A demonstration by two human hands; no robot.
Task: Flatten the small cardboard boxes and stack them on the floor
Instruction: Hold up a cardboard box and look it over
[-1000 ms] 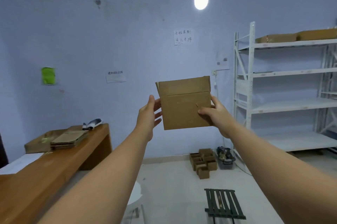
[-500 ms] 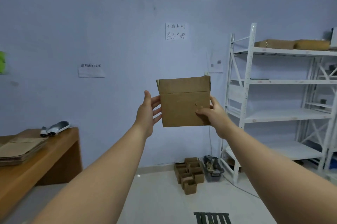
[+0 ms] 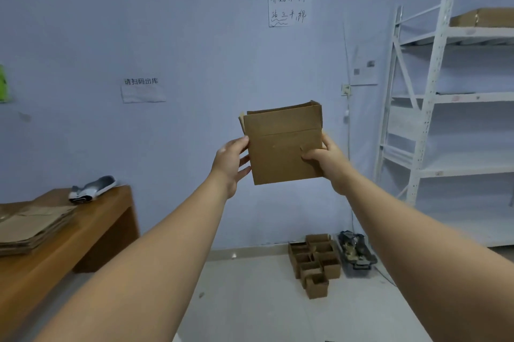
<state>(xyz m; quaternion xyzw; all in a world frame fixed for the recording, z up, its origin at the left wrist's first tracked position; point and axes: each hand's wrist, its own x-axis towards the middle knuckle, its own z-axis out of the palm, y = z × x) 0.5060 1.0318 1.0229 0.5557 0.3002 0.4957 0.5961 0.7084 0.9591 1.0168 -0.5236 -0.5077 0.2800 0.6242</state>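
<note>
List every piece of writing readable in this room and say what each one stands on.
"开始录制 / 站立平视": handwritten on the white sheet high on the wall.
"请扫码出库": printed on the paper strip on the wall, left of the cardboard box.
Pale notice on the wall, right of the box: too blurred to read.
The box itself: no print shows.

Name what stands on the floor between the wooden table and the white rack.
Head view: a cluster of small open boxes, then a dark tray of clutter beside the rack.
</note>
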